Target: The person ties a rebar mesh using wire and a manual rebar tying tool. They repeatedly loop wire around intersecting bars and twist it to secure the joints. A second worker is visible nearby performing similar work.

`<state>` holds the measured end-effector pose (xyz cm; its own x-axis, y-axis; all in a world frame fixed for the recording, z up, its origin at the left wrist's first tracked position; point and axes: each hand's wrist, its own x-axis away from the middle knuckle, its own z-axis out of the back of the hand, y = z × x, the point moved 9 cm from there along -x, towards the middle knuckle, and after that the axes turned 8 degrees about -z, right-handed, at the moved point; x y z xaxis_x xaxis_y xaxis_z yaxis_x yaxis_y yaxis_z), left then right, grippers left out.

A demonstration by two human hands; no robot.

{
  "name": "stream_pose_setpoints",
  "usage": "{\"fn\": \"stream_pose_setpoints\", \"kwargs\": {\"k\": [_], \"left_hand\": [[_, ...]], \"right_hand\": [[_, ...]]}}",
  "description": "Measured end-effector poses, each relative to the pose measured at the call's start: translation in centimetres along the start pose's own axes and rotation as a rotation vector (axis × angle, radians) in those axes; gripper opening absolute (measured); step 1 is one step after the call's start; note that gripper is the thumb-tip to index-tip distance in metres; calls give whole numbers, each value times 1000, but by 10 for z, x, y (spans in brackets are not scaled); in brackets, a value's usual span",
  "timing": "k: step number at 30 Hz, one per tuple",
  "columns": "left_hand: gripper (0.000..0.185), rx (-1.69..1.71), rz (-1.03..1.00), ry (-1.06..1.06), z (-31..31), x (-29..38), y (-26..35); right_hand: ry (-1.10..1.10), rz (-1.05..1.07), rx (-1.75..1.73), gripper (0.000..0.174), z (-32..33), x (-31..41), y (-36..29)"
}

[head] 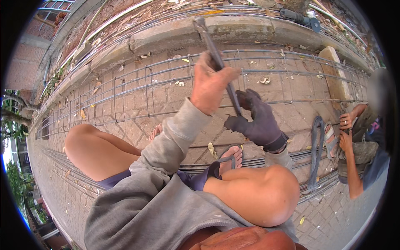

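My bare left hand (212, 81) is wrapped around the middle of a long dark metal tool (231, 93), held at a slant. Its head, at the far end, looks like pincers but is blurred. At the near end of the tool is my right hand (259, 120) in a dark, worn glove. The gloved fingers and thumb stand apart around that end; whether they touch it is unclear. Below and beyond both hands, a long steel rebar cage (150, 90) with thin stirrups rests on the brick paving.
A concrete kerb (200, 37) runs beyond the cage. A board (334, 72) stands at the right. Looped tie wire (316, 153) lies near a co-worker's hands (345, 134). Steel rods (193, 168) lie under my legs. A power tool with a disc (300, 20) is beyond the kerb.
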<state>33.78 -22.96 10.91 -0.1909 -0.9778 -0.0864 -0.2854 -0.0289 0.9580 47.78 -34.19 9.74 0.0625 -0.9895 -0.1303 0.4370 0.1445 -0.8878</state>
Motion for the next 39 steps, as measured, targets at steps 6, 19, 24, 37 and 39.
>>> {"fn": "stream_pose_setpoints", "kwargs": {"k": [6, 19, 24, 37, 39], "left_hand": [[56, 60, 228, -324, -67, 23, -51], [81, -62, 1051, -215, -14, 7, -288], [65, 114, 934, -195, -23, 6, -285], [81, 42, 882, -203, -21, 4, -272], [81, 34, 886, -190, -20, 4, -273]], "right_hand": [[82, -761, -273, 25, 25, 78, 63], [116, -874, 610, 46, 42, 181, 45], [-20, -758, 912, 59, 18, 178, 49], [-34, -930, 761, 67, 21, 182, 56], [-32, -946, 751, 69, 21, 184, 56]]}}
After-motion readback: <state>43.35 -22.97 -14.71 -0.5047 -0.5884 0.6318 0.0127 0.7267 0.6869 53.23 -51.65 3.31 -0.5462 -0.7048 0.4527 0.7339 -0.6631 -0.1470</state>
